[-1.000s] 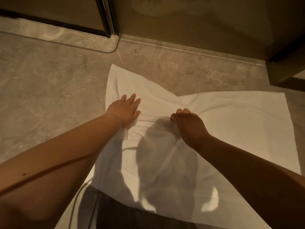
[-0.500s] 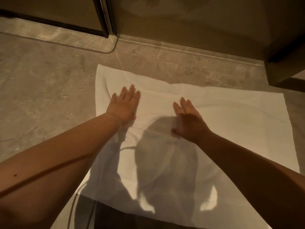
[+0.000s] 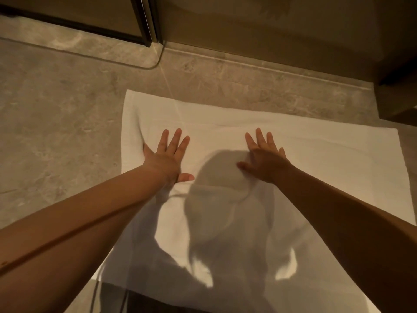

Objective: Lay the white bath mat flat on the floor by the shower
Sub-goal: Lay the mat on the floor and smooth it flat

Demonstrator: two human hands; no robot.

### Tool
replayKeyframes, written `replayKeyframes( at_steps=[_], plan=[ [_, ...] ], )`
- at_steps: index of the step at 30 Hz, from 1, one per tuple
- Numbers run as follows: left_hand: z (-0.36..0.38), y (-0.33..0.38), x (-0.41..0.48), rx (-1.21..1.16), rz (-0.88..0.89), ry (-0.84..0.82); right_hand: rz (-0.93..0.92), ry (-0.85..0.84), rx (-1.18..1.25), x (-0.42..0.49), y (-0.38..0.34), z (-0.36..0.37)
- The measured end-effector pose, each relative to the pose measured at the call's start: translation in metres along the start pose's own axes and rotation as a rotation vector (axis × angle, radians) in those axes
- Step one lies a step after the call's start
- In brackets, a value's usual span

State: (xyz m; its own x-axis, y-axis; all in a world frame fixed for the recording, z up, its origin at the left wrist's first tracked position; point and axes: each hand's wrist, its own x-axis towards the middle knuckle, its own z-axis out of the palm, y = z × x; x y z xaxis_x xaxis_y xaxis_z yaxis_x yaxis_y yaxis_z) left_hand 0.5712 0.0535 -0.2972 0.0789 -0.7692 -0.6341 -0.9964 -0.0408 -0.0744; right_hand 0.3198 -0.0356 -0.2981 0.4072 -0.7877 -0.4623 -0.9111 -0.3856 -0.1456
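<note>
The white bath mat (image 3: 327,159) lies spread on the stone floor, its far edge parallel to the shower threshold and nearly straight. My left hand (image 3: 168,155) presses palm down on the mat's left part, fingers spread. Palm down on the mat's middle rests my right hand (image 3: 262,158), fingers apart. Neither hand grips any cloth. A small wrinkle runs along the mat's left border beside my left hand. My head and arms cast a shadow over the mat's near half.
The shower's dark-framed glass door (image 3: 144,21) and its raised stone threshold (image 3: 248,66) run along the far side. A dark cabinet corner (image 3: 397,96) stands at the right. Bare stone floor (image 3: 56,132) spreads to the left.
Both hands have opened flat and slid apart across the mat. The bunched fold at the far edge is smoothed out, and the far-left corner lies flat.
</note>
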Motion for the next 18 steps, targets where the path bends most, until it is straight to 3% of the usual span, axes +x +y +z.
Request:
replayKeyframes(
  at_steps=[10,13,16,18],
  plan=[
    [0.006,-0.028,0.001,0.056,0.080,0.119,0.007,-0.040,-0.003,0.001,0.008,0.001],
    [0.017,-0.039,-0.012,0.044,0.107,0.219,-0.006,0.052,-0.002,-0.005,-0.007,0.001],
    [0.029,-0.055,-0.029,0.062,0.205,0.310,-0.171,0.183,0.146,-0.028,-0.035,0.015],
    [0.037,-0.066,-0.038,0.133,0.275,0.324,-0.312,0.107,0.112,-0.048,-0.054,0.034]
  ],
)
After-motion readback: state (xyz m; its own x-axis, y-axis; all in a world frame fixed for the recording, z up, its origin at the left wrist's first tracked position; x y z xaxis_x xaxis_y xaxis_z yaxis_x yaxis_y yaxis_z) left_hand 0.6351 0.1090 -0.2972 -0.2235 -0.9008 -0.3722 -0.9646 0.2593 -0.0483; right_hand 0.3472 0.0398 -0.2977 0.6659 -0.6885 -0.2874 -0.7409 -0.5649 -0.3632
